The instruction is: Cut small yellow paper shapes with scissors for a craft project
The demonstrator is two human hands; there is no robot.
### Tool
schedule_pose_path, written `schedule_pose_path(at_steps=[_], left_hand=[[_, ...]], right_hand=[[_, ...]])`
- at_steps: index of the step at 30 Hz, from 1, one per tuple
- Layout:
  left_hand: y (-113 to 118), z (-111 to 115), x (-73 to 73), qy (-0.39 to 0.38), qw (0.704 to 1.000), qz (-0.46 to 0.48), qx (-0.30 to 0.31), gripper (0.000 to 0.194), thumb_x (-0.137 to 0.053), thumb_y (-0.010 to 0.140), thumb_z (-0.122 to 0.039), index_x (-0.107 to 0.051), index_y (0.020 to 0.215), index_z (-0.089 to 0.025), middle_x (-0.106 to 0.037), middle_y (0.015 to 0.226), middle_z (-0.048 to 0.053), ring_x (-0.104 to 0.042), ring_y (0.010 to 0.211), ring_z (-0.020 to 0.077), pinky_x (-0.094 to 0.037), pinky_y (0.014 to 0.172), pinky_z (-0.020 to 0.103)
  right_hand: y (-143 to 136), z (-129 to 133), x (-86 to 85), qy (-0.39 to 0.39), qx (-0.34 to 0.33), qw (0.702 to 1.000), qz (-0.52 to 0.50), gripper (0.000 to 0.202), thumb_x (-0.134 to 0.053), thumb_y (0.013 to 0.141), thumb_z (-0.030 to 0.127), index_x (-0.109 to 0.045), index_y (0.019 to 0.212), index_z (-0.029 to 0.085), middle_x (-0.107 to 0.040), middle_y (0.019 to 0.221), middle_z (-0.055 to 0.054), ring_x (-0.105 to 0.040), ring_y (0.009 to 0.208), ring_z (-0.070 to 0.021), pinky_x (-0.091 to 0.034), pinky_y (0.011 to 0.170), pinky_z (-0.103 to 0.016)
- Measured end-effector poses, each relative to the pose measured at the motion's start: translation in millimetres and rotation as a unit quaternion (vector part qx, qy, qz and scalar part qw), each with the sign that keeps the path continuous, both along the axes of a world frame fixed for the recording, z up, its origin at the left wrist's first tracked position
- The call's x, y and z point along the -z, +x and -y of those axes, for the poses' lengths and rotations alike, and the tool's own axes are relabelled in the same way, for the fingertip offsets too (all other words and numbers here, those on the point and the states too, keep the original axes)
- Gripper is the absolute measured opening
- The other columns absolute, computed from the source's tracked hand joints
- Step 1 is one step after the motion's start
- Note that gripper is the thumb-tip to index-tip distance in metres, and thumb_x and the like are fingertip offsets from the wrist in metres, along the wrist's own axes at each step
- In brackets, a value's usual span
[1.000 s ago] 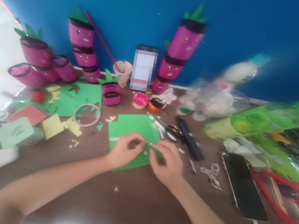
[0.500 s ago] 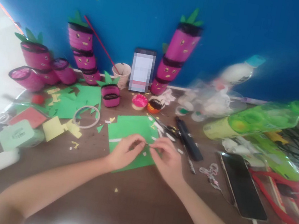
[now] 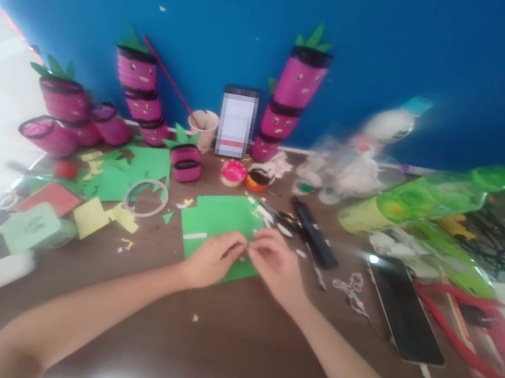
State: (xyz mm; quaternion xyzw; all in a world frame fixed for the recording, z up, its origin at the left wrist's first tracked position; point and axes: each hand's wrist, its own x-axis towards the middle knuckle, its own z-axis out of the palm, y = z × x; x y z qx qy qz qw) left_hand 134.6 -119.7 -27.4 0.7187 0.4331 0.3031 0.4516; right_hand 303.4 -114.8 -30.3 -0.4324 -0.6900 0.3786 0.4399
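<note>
Above a green paper sheet [image 3: 210, 211], my left hand [image 3: 216, 257] and my right hand [image 3: 275, 267] meet at the fingertips. Both hands are pinched closed around something too small to make out. A white strip [image 3: 195, 235] lies on the sheet left of my left hand. Scissors [image 3: 283, 220] rest beyond my right hand, beside a black tool [image 3: 315, 235]. Behind the sheet sit a small purple container [image 3: 185, 162] with green leaves, a cup of pink paint [image 3: 234, 173] and a cup of dark paint [image 3: 259, 179].
Stacked purple containers [image 3: 294, 83] stand by the blue wall near an upright phone [image 3: 237, 123]. Another phone [image 3: 406, 311] lies right, near a red-handled tool [image 3: 442, 330] and green bottle [image 3: 425, 198]. A tape ring [image 3: 145, 198] and yellow paper [image 3: 91, 217] lie left.
My right hand has moved slightly left, and the fingertips of both hands are closer together. The view has shifted slightly.
</note>
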Motion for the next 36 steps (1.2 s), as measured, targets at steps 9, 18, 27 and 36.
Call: schedule_pose_path(at_steps=[9, 18, 27, 36], left_hand=[[1.0, 1.0, -0.1, -0.002, 1.0, -0.005, -0.015, 0.019, -0.035, 0.089, -0.026, -0.051, 0.081, -0.02, -0.057, 0.074, 0.0, -0.051, 0.067, 0.0122, -0.041, 0.067, 0.025], [2.0, 1.4, 2.7, 0.003, 1.0, 0.004, -0.02, 0.016, -0.043, 0.085, -0.03, -0.054, 0.083, -0.019, -0.058, 0.077, 0.001, -0.052, 0.068, 0.0122, -0.042, 0.066, 0.024], [2.6, 1.0, 4.2, -0.002, 1.0, 0.003, -0.031, 0.014, -0.041, 0.085, -0.023, -0.052, 0.08, -0.018, -0.057, 0.072, -0.001, -0.05, 0.064, 0.0108, -0.039, 0.061, 0.022], [2.4, 0.7, 4.1, 0.025, 0.999, -0.032, -0.021, 0.015, -0.039, 0.087, -0.025, -0.051, 0.08, -0.019, -0.054, 0.072, -0.001, -0.047, 0.063, 0.0108, -0.037, 0.062, 0.023]], right_hand=[[-2.2, 0.5, 2.7, 0.012, 0.02, 1.0, -0.013, 0.008, -0.058, 0.078, 0.02, -0.06, 0.071, 0.019, -0.056, 0.087, -0.006, -0.059, 0.082, -0.0167, -0.052, 0.066, -0.029], [-6.5, 4.4, 7.9, 0.025, 0.051, 0.998, -0.037, 0.005, -0.059, 0.077, 0.016, -0.06, 0.074, 0.02, -0.054, 0.085, -0.005, -0.057, 0.079, -0.0155, -0.051, 0.061, -0.027], [-4.9, 4.3, 10.2, 0.001, 0.03, 0.997, -0.071, 0.004, -0.058, 0.078, 0.017, -0.06, 0.078, 0.02, -0.052, 0.088, -0.005, -0.056, 0.078, -0.015, -0.05, 0.062, -0.027], [-3.3, 4.8, 11.3, -0.002, 0.044, 0.999, -0.006, 0.005, -0.058, 0.078, 0.019, -0.059, 0.074, 0.02, -0.055, 0.09, -0.005, -0.056, 0.088, -0.0177, -0.049, 0.07, -0.03]])
